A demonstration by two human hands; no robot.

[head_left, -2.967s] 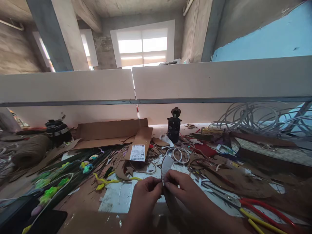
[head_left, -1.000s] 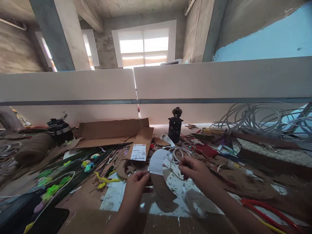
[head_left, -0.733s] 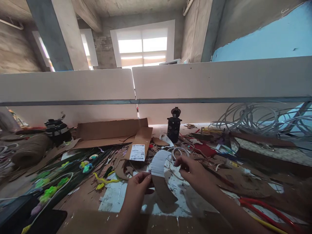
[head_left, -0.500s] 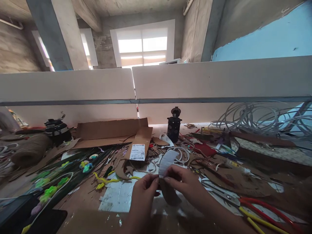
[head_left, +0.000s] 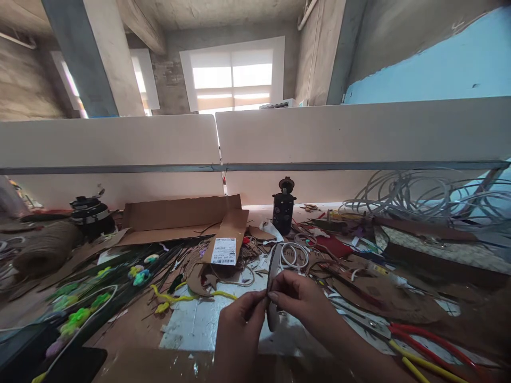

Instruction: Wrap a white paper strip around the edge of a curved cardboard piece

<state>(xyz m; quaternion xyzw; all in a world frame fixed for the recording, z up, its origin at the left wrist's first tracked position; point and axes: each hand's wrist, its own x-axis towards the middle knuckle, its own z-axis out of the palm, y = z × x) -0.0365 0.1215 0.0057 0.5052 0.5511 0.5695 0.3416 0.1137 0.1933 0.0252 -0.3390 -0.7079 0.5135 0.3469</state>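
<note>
A curved piece of cardboard (head_left: 274,264) stands upright in front of me, seen nearly edge-on. My right hand (head_left: 298,293) pinches its right face between thumb and fingers. From the other side, my left hand (head_left: 241,315) has its thumb and fingertips closed at the same piece's left edge, close to the right fingertips. Under both hands lies a white worn board (head_left: 189,322). Just left of them are a crescent-shaped cardboard cutout (head_left: 195,281) and a yellow fuzzy stem (head_left: 175,297).
Red-handled scissors (head_left: 419,332) and a yellow-handled tool (head_left: 411,354) lie at right. Behind are an open cardboard box (head_left: 179,213), a black bottle (head_left: 283,213) and a coil of white cord (head_left: 294,256). Green and yellow fuzzy flowers (head_left: 82,318) lie left.
The cardboard piece has turned from showing its broad white-and-brown face to nearly edge-on. Both hands stay close together on it, with the left hand slightly further right.
</note>
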